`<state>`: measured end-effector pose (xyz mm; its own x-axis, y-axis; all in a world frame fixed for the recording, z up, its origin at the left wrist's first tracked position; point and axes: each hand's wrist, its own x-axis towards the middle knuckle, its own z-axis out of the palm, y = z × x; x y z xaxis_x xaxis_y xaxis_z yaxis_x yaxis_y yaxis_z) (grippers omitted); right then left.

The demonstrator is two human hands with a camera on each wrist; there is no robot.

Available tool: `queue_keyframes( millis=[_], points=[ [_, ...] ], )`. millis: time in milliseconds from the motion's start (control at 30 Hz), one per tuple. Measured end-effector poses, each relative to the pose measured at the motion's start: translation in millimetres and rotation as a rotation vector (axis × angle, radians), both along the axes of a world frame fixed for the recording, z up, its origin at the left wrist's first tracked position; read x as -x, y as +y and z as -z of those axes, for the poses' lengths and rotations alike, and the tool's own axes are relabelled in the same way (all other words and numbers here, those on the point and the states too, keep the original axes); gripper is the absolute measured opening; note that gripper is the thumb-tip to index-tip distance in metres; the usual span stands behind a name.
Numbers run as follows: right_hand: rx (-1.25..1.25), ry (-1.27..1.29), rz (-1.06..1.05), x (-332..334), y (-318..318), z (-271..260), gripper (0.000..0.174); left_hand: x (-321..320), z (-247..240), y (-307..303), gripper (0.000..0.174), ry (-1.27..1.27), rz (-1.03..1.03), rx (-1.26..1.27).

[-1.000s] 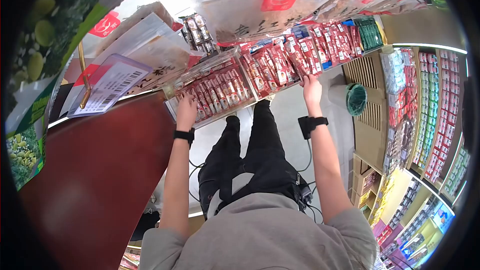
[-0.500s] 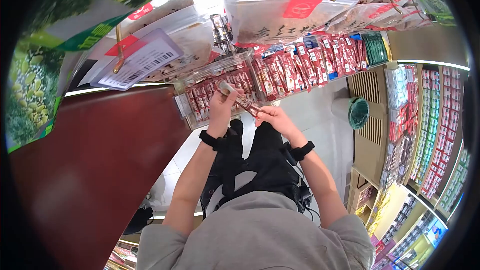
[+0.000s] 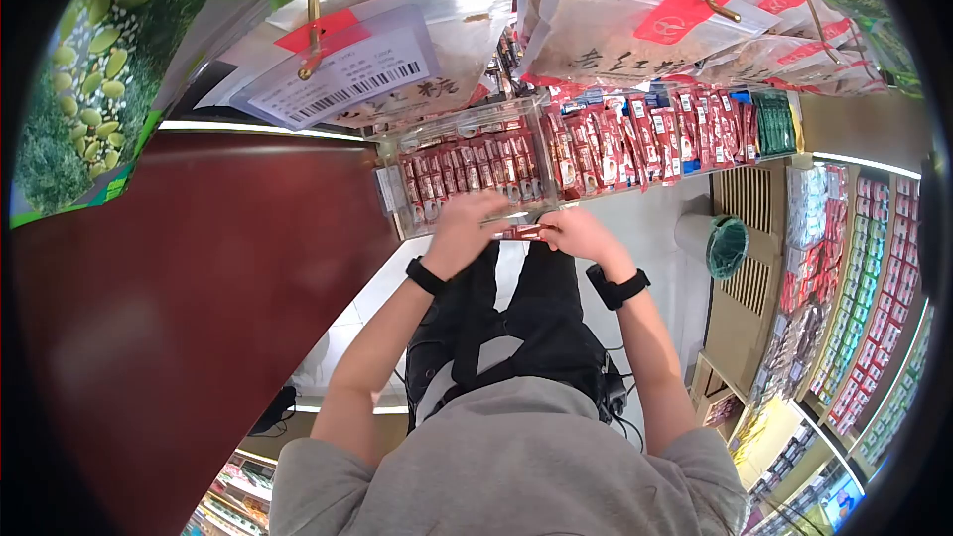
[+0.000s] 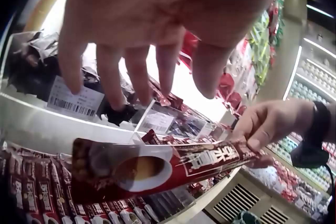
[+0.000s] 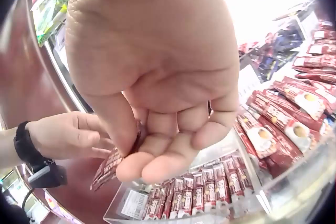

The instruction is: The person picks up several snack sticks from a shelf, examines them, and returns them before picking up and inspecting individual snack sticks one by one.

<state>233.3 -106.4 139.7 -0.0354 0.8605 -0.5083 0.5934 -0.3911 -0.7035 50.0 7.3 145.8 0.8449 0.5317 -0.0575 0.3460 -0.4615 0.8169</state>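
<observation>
Between thumb and fingers, my right hand [image 3: 581, 234] [image 5: 157, 61] pinches one end of a red stick packet [image 3: 523, 232] [image 4: 144, 170] [image 5: 109, 165], held in front of a clear bin of similar packets [image 3: 467, 167]. A cup picture shows on the packet in the left wrist view. My left hand [image 3: 465, 234] [image 4: 157, 19] [image 5: 68, 134] is beside the packet's other end, its fingers extended and loosely spread, not wrapped round it. Whether its fingertips touch the packet cannot be told.
More red packets [image 3: 606, 144] lie in the neighbouring bin, green ones [image 3: 774, 124] farther right. Large bags [image 3: 635, 25] hang from hooks above. A dark red surface [image 3: 238, 298] is at left, a lined bin [image 3: 728, 246] on the floor at right, with stocked shelves [image 3: 864, 283] beyond.
From apart over the bins, both hands came together in front of them, the right bringing a packet. My left hand, at the packet's far end half a second ago, has loosened its fingers.
</observation>
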Motion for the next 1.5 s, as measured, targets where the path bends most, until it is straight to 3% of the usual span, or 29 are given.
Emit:
queue_keyframes(
  millis=[100, 167, 300, 333, 367, 433, 500, 600, 667, 767, 933, 1033, 1267, 1367, 1433, 1467, 1500],
  points=[
    [-0.11, -0.148, -0.156, 2.8, 19.3, -7.5, 0.016, -5.8, -14.1, -20.8, 0.03, 0.216, 0.081, 0.093],
    [-0.148, -0.203, -0.192, 3.4, 29.5, -9.7, 0.016, -5.5, 1.0, -25.7, 0.024, 0.177, 0.03, 0.081],
    [-0.199, -0.086, -0.021, 9.2, 41.2, -9.8, 0.016, 5.6, 31.5, -13.4, 0.023, 0.126, -0.127, 0.195],
    [-0.225, -0.033, 0.103, 11.9, 41.8, -8.9, 0.017, 10.2, 36.0, -6.2, 0.024, 0.127, -0.19, 0.209],
    [-0.249, 0.02, 0.228, 12.8, 41.1, -7.7, 0.018, 15.4, 40.3, 2.1, 0.024, 0.128, -0.271, 0.129],
    [-0.277, 0.049, 0.285, 8.7, 34.1, -3.1, 0.018, 28.0, 52.2, 27.2, 0.025, 0.139, -0.373, 0.006],
    [-0.302, 0.078, 0.345, 3.9, 21.8, 1.7, 0.018, 40.3, 72.0, 46.4, 0.019, 0.194, -0.526, 0.173],
    [-0.3, 0.103, 0.411, -5.5, -1.8, 10.8, 0.017, 45.2, 78.4, 69.3, 0.025, 0.301, -0.48, 0.098],
    [-0.242, 0.107, 0.464, -12.9, -20.8, 15.0, 0.016, 43.5, 85.9, 76.7, 0.038, 0.434, -0.543, 0.063],
    [-0.2, 0.111, 0.538, -21.6, -43.0, 16.7, 0.015, 38.1, 85.5, 79.3, 0.048, 0.397, -0.396, -0.005],
    [-0.148, 0.061, 0.598, -30.4, -60.9, 10.5, 0.014, 37.6, 97.5, 87.5, 0.05, 0.424, -0.297, 0.062],
    [-0.125, 0.068, 0.639, -33.5, -66.3, 8.4, 0.015, 40.4, 103.5, 92.2, 0.055, 0.44, -0.139, -0.059],
    [-0.144, -0.015, 0.669, -44.6, -66.8, 7.4, 0.015, 44.9, 129.3, 102.8, 0.038, 0.652, -0.046, -0.05],
    [-0.145, -0.031, 0.663, -45.8, -66.1, 6.1, 0.015, 47.0, 136.7, 103.5, 0.035, 0.647, -0.046, -0.189],
    [-0.147, -0.028, 0.665, -46.6, -65.7, 7.2, 0.015, 33.5, 114.2, 95.7, 0.015, 0.912, 0.025, -0.353],
    [-0.152, -0.017, 0.667, -46.7, -65.9, 7.9, 0.015, 34.3, 117.4, 93.5, 0.015, 0.914, 0.025, -0.353],
    [-0.157, -0.006, 0.67, -47.2, -65.5, 8.4, 0.015, 33.9, 120.8, 91.4, 0.014, 0.893, 0.031, -0.525]
  ],
)
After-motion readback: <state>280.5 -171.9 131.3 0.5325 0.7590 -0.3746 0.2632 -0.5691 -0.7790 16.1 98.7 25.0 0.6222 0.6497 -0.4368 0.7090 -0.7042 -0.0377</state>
